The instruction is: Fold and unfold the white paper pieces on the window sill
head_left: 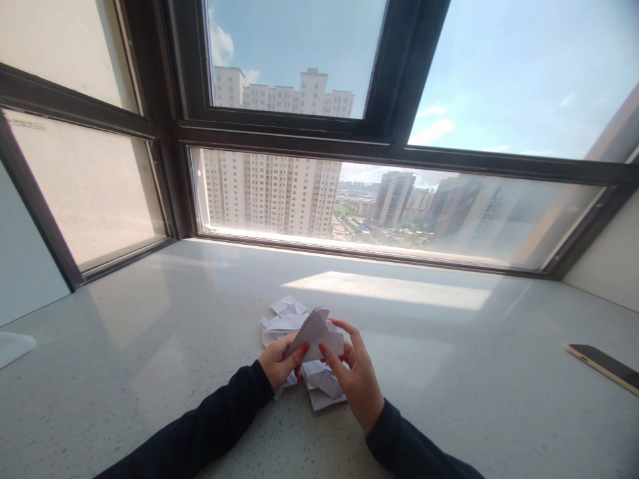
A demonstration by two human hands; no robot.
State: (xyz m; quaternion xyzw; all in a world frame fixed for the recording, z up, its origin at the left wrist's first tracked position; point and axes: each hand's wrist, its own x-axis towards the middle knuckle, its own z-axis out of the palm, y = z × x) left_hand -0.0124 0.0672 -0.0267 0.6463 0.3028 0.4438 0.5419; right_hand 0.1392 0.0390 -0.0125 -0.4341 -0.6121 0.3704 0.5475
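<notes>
Between my two hands, raised above the counter, is a folded sheet of white paper (317,336) with a pointed top and a stepped right side. My left hand (281,359) pinches its lower left edge, thumb on the near face. On the right edge my right hand (357,369) grips it, thumb in front and fingers bent behind. Beyond the held paper lie folded white paper pieces (288,306), partly covered by it. More folded paper pieces (324,382) lie below, between my wrists.
The speckled pale counter (174,399) runs back to a dark-framed window (279,136). A phone (606,366) lies at the right. A white object (14,347), cut off by the frame, sits at the left edge. Sunlight falls on the counter near the window.
</notes>
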